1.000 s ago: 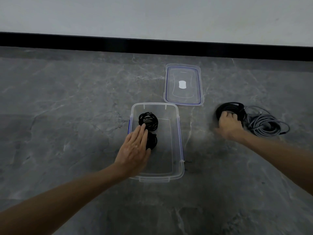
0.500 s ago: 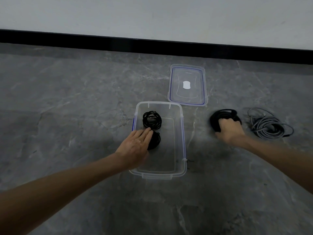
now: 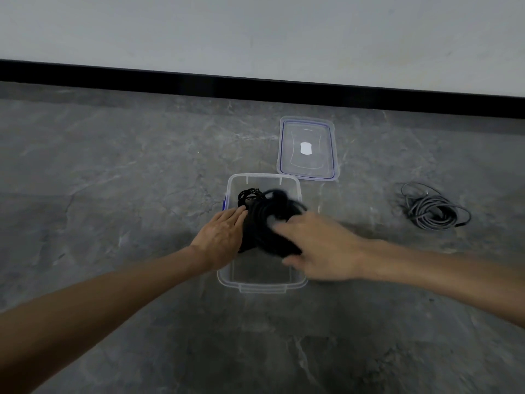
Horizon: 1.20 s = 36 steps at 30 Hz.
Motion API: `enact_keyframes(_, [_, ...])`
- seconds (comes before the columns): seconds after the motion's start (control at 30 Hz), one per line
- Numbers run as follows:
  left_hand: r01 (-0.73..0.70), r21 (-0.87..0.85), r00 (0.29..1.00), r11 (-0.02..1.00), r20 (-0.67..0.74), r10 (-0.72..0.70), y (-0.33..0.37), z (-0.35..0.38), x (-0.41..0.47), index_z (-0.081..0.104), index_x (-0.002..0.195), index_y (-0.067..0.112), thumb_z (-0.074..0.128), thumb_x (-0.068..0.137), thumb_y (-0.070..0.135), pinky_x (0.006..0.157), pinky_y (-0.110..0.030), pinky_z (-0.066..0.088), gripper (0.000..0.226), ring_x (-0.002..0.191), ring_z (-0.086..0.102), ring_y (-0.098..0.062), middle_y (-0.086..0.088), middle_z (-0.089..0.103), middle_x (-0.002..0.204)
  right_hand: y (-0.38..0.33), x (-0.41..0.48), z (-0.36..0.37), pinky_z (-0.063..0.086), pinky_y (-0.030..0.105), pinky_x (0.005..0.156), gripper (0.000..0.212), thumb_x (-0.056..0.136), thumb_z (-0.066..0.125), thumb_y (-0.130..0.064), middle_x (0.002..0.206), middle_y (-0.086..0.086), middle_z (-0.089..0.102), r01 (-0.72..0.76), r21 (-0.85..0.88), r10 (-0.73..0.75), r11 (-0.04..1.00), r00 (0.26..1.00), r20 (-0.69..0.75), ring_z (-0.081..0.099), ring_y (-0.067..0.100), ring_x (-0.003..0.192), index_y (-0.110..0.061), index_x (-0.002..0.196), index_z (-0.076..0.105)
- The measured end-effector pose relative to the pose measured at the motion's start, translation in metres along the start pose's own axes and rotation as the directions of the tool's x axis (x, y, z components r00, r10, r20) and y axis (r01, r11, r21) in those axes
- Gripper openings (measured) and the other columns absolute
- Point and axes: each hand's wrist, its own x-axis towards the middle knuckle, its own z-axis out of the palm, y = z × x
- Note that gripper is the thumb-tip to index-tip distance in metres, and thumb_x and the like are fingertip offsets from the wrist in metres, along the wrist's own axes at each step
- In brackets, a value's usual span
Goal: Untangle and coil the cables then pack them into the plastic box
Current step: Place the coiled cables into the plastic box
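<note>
Over the box (image 3: 262,285), the right hand (image 3: 321,248), blurred, gripped a black coil (image 3: 264,223); the left hand (image 3: 223,237) lay flat, fingers together, against it. Packing seemed underway: next, seat it, then fetch the grey cable (image 3: 431,214), well apart.

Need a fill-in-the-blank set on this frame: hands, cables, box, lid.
1. The right hand holds a ___ cable coil over the plastic box.
2. The lid lies off the box, so the box is ___ (open/closed).
3. The loose cable on the floor is ___ in colour.
4. The left hand has ___ fingers (straight/curled).
Missing words: black; open; grey; straight.
</note>
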Motion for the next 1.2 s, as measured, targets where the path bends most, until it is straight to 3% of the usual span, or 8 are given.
enact_keyframes(0.1, [0.004,-0.028,1.000,1.000,0.004,-0.004,-0.003,-0.002,-0.009,0.003,0.155,0.009,0.035,0.100,0.030,0.121,-0.029,0.004,0.067,0.150,0.005,-0.019,-0.006,0.005,0.163,-0.018,0.013,0.018,0.041,0.030,0.065,0.022,0.086,0.064,-0.025,0.091,0.006,0.060,0.070,0.059,-0.081,0.996,0.975,0.208,0.058,0.024,0.082,-0.011,0.099,0.055])
enact_keyframes(0.23, [0.017,-0.089,0.999,0.996,-0.041,-0.020,-0.005,-0.001,-0.011,0.014,0.153,0.006,0.041,0.094,0.014,0.119,-0.030,0.008,0.066,0.149,0.013,-0.022,-0.010,0.017,0.161,-0.016,0.024,0.031,0.052,0.038,0.064,0.019,0.087,0.063,-0.020,0.090,0.009,0.061,0.020,0.097,-0.056,0.995,0.922,0.383,0.060,0.025,0.081,-0.005,0.096,0.057])
enact_keyframes(0.47, [-0.017,-0.022,1.000,1.000,0.003,0.017,0.004,0.000,-0.002,0.016,0.152,0.004,0.044,0.093,0.013,0.121,-0.032,0.009,0.066,0.148,0.017,-0.023,-0.012,0.020,0.160,-0.007,0.048,0.035,0.043,0.030,0.057,0.012,0.088,0.060,-0.012,0.079,0.008,0.057,-0.058,0.149,-0.025,0.987,0.863,0.505,0.057,0.026,0.078,0.000,0.091,0.057])
enact_keyframes(0.67, [-0.039,0.250,0.997,0.968,0.076,0.021,0.010,-0.001,0.014,0.005,0.152,0.009,0.053,0.092,0.043,0.112,-0.040,0.021,0.084,0.130,0.039,-0.028,-0.012,0.027,0.152,-0.001,0.060,0.037,0.047,0.035,0.063,0.022,0.087,0.063,-0.015,0.089,0.016,0.064,-0.053,0.123,-0.013,0.991,0.876,0.483,0.061,0.031,0.081,0.004,0.099,0.062])
enact_keyframes(0.77, [-0.041,0.345,0.995,0.938,0.103,0.005,0.015,-0.001,0.022,0.004,0.152,0.016,0.056,0.092,0.038,0.105,-0.043,0.028,0.083,0.120,0.045,-0.031,-0.015,0.030,0.146,-0.003,0.054,0.049,0.051,0.039,0.072,0.020,0.088,0.058,-0.012,0.098,0.017,0.064,0.003,0.041,-0.022,0.999,0.889,0.456,0.061,0.031,0.089,0.002,0.101,0.062])
enact_keyframes(0.9, [-0.051,0.391,0.991,0.919,0.135,-0.002,0.018,-0.007,0.032,0.021,0.144,0.014,0.061,0.089,0.028,0.098,-0.042,0.035,0.070,0.114,0.048,-0.031,-0.017,0.037,0.139,0.000,0.048,0.058,0.052,0.036,0.074,0.020,0.085,0.062,-0.010,0.101,0.012,0.062,0.045,-0.026,-0.031,0.999,0.916,0.401,0.060,0.027,0.091,-0.003,0.104,0.060])
enact_keyframes(1.0, [-0.065,0.354,0.993,0.933,0.118,0.024,0.017,-0.012,0.038,0.032,0.135,0.013,0.057,0.092,0.022,0.082,-0.034,0.038,0.051,0.104,0.055,-0.027,-0.015,0.042,0.129,0.004,0.047,0.058,0.052,0.039,0.076,0.022,0.085,0.061,-0.010,0.103,0.012,0.062,0.060,0.003,-0.057,0.998,0.924,0.378,0.059,0.027,0.093,-0.005,0.106,0.060])
enact_keyframes(1.2, [0.082,0.023,0.996,0.996,0.014,-0.083,-0.002,-0.032,0.043,0.035,0.138,0.018,0.063,0.087,0.040,0.076,-0.034,0.045,0.062,0.101,0.059,-0.029,-0.010,0.040,0.132,0.010,0.038,0.065,0.052,0.037,0.068,0.024,0.081,0.059,-0.004,0.101,0.010,0.062,0.083,0.015,-0.084,0.996,0.941,0.327,0.060,0.026,0.090,-0.007,0.104,0.058])
